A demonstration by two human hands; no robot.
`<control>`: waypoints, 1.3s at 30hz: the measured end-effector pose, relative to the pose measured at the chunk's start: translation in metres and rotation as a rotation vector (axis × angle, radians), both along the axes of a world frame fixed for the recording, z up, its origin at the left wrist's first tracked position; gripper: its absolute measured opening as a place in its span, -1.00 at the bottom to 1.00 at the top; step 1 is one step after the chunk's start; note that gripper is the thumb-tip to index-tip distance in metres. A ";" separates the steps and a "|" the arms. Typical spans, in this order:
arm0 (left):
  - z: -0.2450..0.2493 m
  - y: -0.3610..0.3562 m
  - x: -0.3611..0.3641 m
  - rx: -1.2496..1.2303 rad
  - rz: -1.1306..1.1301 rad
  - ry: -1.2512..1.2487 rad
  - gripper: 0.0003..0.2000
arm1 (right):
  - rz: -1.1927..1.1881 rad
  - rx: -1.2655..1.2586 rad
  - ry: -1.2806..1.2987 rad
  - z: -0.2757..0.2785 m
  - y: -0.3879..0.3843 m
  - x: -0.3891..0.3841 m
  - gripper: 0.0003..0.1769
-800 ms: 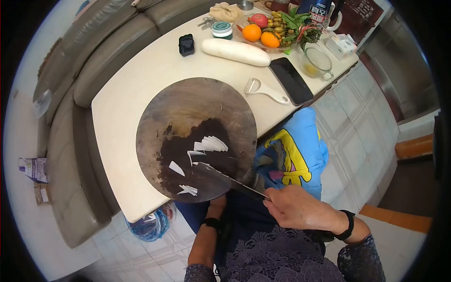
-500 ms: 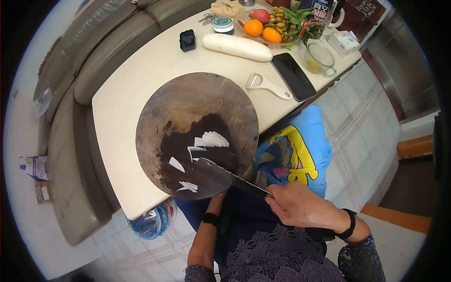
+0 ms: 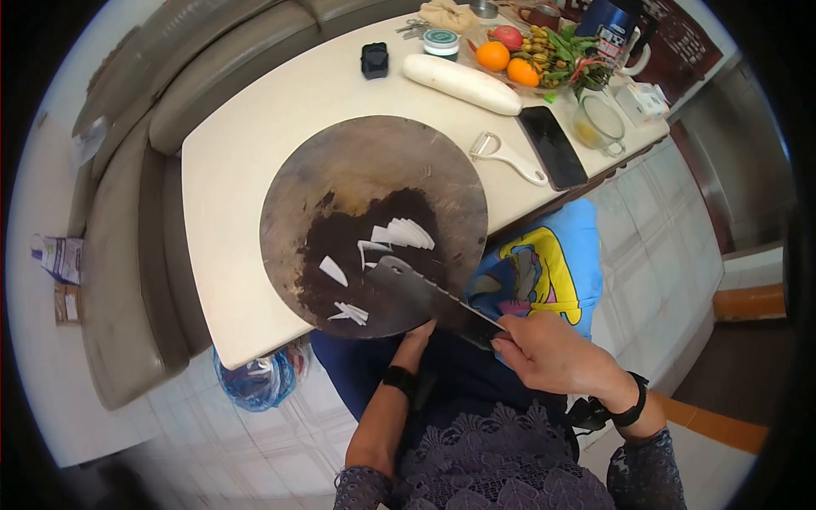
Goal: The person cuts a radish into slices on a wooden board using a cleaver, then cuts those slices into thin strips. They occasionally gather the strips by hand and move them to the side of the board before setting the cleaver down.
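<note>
My right hand (image 3: 552, 353) is wrapped around the handle of a cleaver (image 3: 412, 287). Its dark blade slants over the near right part of a round wooden chopping board (image 3: 340, 161) with a wet dark patch. Thin white radish slices (image 3: 404, 233) fan out beyond the blade. A single pale slice (image 3: 333, 271) lies to the left, and a few thin strips (image 3: 351, 314) rest near the board's front edge. My left hand (image 3: 416, 337) is at that front edge, below the blade; its fingers are hidden by the board and cleaver.
Behind the board lie a whole white radish (image 3: 459, 83), a peeler (image 3: 510, 160), a phone (image 3: 552, 146) and a small black case (image 3: 374, 60). Farther back are a fruit plate with oranges (image 3: 493, 56) and a glass cup (image 3: 598, 126). A blue cloth (image 3: 578, 255) hangs beside the table.
The camera view has shifted, so the table appears farther right and slightly higher. The cleaver has tilted, showing more of its blade face. The radish pieces keep their places on the board.
</note>
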State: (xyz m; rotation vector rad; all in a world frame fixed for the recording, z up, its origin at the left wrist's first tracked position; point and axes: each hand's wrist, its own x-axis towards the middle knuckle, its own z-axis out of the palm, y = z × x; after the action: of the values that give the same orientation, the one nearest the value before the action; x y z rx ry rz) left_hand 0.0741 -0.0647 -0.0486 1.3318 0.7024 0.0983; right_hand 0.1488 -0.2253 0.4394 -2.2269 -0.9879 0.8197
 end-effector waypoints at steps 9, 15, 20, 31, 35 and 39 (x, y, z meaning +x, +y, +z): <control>0.216 0.001 -0.001 0.479 -0.421 0.121 -0.60 | -0.014 0.046 0.010 -0.004 -0.003 0.003 -0.81; 0.343 0.031 -0.035 0.333 -0.501 0.005 -0.77 | -0.091 0.021 0.089 0.002 -0.007 -0.001 -0.81; 0.427 0.051 -0.072 0.413 -0.435 -0.147 -0.84 | -0.090 0.015 0.073 0.004 -0.017 0.000 -0.83; 0.463 0.077 0.002 1.307 -0.271 -0.287 -0.76 | -0.196 0.106 0.124 0.002 -0.022 0.008 -0.89; 0.444 0.076 0.020 1.414 -0.375 -0.281 -0.76 | -0.186 0.086 0.127 0.002 -0.023 0.010 -0.90; 0.440 0.073 0.017 1.340 -0.354 -0.304 -0.78 | -0.120 0.101 0.052 0.000 -0.026 0.013 -0.88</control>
State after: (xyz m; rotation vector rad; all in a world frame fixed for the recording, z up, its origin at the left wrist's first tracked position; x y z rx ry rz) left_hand 0.0907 0.0081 0.3912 2.6168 0.0395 0.5382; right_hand 0.1615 -0.2515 0.4392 -2.1451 -0.8439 0.7530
